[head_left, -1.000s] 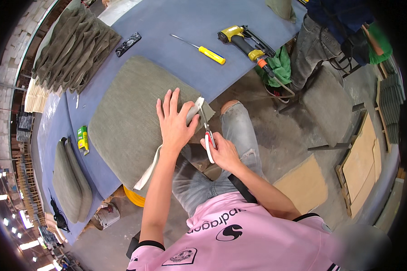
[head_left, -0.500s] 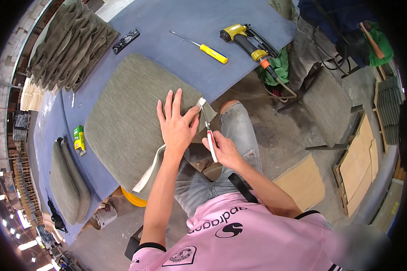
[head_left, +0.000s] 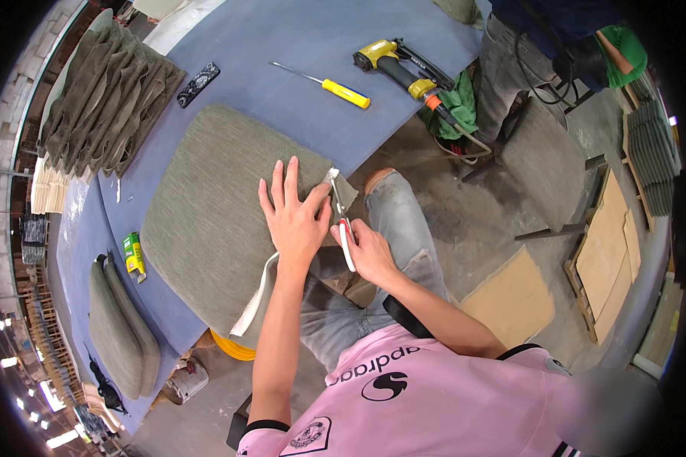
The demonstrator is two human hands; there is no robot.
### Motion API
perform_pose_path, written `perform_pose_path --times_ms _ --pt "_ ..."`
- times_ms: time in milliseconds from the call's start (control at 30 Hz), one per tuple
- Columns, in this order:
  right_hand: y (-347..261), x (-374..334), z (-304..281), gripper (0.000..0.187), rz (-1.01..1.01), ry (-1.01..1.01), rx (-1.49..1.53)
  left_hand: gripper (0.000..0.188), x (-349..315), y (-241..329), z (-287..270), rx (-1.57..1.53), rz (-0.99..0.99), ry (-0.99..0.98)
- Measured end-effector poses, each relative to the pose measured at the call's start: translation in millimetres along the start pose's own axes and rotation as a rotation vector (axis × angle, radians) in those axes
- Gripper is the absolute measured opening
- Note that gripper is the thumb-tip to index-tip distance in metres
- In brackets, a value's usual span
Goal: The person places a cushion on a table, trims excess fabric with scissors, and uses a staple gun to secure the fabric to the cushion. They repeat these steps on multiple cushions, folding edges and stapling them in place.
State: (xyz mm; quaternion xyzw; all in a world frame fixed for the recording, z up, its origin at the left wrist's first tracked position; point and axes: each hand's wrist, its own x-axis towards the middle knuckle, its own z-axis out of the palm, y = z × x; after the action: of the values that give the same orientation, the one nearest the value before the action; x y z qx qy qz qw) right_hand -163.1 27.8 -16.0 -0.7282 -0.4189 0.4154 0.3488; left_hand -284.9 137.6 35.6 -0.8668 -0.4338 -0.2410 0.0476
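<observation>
Scissors (head_left: 344, 222) edged up the cushion (head_left: 221, 221) corner | left hand (head_left: 293, 221) flat, grip apart | right hand (head_left: 370, 255) clamped on scissors | risk: blades nick left thumb, just beside.

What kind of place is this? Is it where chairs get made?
Probably an upholstery workshop. A fabric-covered seat cushion lies on a blue worktable, a stack of grey-brown fabric covers waits nearby, and a yellow staple gun and a screwdriver lie on the table.

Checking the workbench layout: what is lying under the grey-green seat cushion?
The seat cushion rests on the blue table, with a pale strip hanging at its near edge. The left hand presses on top; anything beneath the cushion is hidden.
</observation>
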Motion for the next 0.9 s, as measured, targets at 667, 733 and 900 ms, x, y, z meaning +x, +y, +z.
perform_pose_path --times_ms 667,733,900 --pt "85 -19 -64 0.034 -0.036 -0.028 0.577 0.011 75 -17 21 -0.041 0.388 -0.254" --pt "94 -18 -60 0.035 -0.041 0.009 0.716 0.006 75 -14 21 -0.130 0.354 -0.229" --pt "89 -4 -64 0.037 -0.014 -0.016 0.798 0.005 80 -18 20 -0.416 0.233 -0.130"
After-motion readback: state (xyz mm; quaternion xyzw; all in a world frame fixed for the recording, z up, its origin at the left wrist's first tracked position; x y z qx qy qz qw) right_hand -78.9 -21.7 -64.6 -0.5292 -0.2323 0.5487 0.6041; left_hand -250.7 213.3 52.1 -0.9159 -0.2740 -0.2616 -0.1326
